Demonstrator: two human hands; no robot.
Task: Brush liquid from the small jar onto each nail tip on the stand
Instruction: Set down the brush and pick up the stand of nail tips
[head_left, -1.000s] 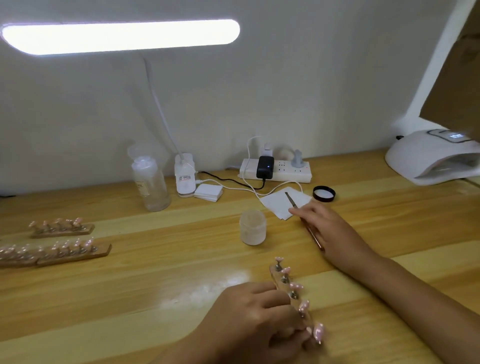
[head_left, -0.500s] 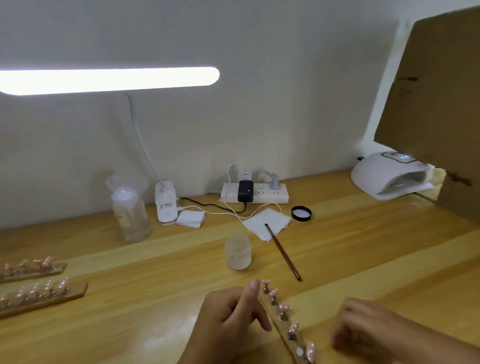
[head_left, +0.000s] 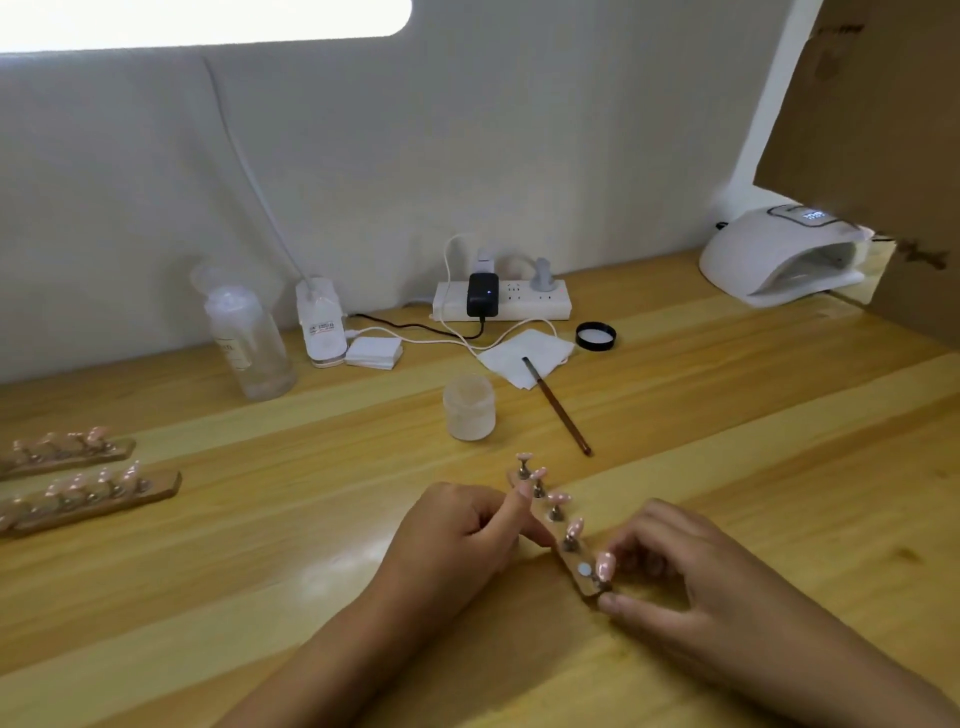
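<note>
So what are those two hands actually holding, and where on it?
Both grip the wooden nail-tip stand: the left hand at its far end, the right hand pinching its near end. The brush lies unheld.

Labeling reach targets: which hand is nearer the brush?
Right, narrowly. The right hand lies below and right of the brush, at the stand's near end. The left hand lies below and left, farther from it. Neither touches it.

Table (head_left: 727, 426): pale wood, smooth, slightly glossy (lamp glare near centre). Stand (head_left: 570, 552): darker wood with small metal posts; nail tips (head_left: 574, 529) glossy pink. Small jar (head_left: 469, 407): frosted, translucent. Brush (head_left: 558, 408): brown handle, looks wooden. Wipe (head_left: 524, 357): white paper or cloth, matt. Lid (head_left: 596, 335): black plastic.
</note>
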